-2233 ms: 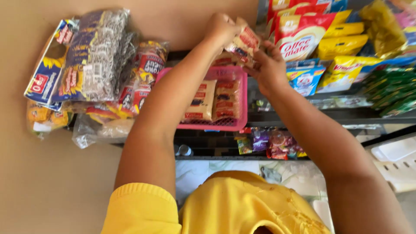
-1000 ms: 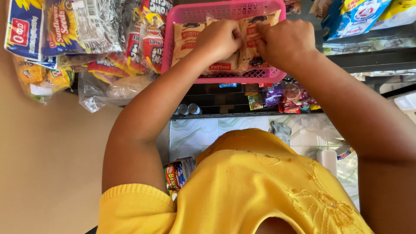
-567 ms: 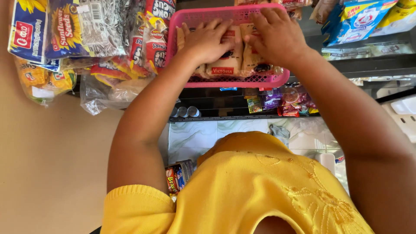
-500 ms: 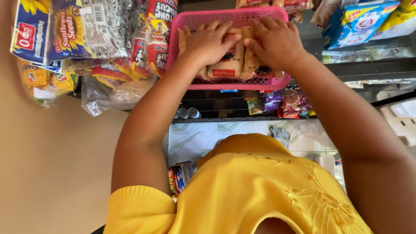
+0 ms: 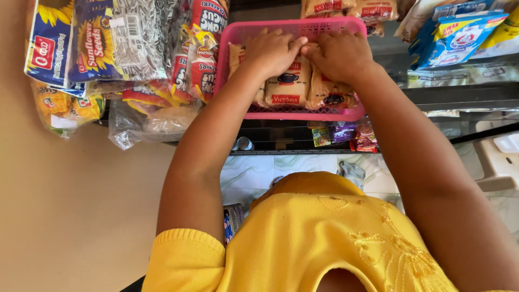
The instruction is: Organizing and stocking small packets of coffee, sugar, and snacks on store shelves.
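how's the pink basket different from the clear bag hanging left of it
The pink basket is rigid latticed plastic; the clear bag is soft and crumpled. The pink basket holds tan biscuit packets under the left hand and right hand; no hand touches the clear bag. Both hold snacks.

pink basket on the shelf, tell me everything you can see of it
The pink basket is a rectangular plastic tray with latticed walls and a smooth rim. It sits level on a dark shelf, its front edge overhanging. Tan biscuit packs stand inside. The left hand and right hand rest on the packs. Snack bags press its left side.
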